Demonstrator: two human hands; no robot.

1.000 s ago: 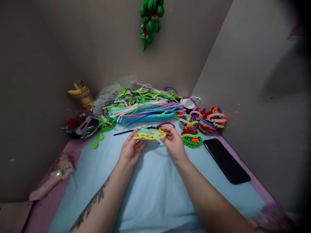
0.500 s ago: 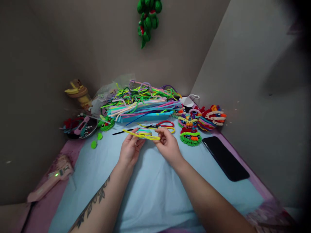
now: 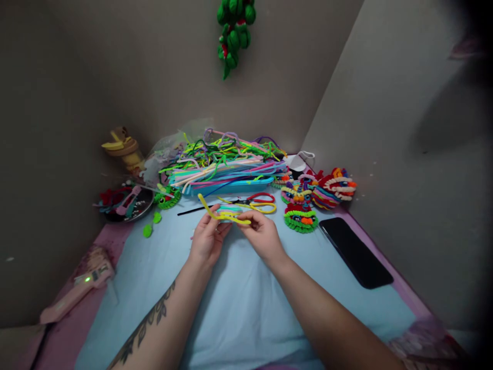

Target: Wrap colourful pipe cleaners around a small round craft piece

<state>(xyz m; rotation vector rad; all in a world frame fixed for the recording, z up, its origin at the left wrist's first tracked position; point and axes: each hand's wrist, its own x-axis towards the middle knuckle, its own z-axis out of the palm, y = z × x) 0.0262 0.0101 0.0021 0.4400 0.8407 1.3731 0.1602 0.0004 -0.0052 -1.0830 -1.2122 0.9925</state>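
Both hands are at a small pastel-striped piece made of pipe cleaners (image 3: 230, 209) with a yellow pipe cleaner (image 3: 206, 204) across its near side. My left hand (image 3: 208, 239) is closed, its thumb and fingers gripping the piece from the left. My right hand (image 3: 264, 234) pinches the yellow pipe cleaner near its right end. The yellow left end sticks up above my left thumb. Fingers hide part of the piece. Just beyond the hands lie scissors (image 3: 265, 207) with red and yellow handles and a black pipe cleaner (image 3: 192, 209).
A blue tray (image 3: 234, 187) heaped with pipe cleaners stands at the back. Finished colourful fuzzy heads (image 3: 301, 220) sit to the right, near a black phone (image 3: 358, 252). On the left are a pink glue gun (image 3: 79, 290), a dish (image 3: 144, 205) of bits and a green fuzzy head (image 3: 168, 197).
My right hand has moved left and now pinches the yellow pipe cleaner. Its left end has swung upward, and the loop at its right has flattened.
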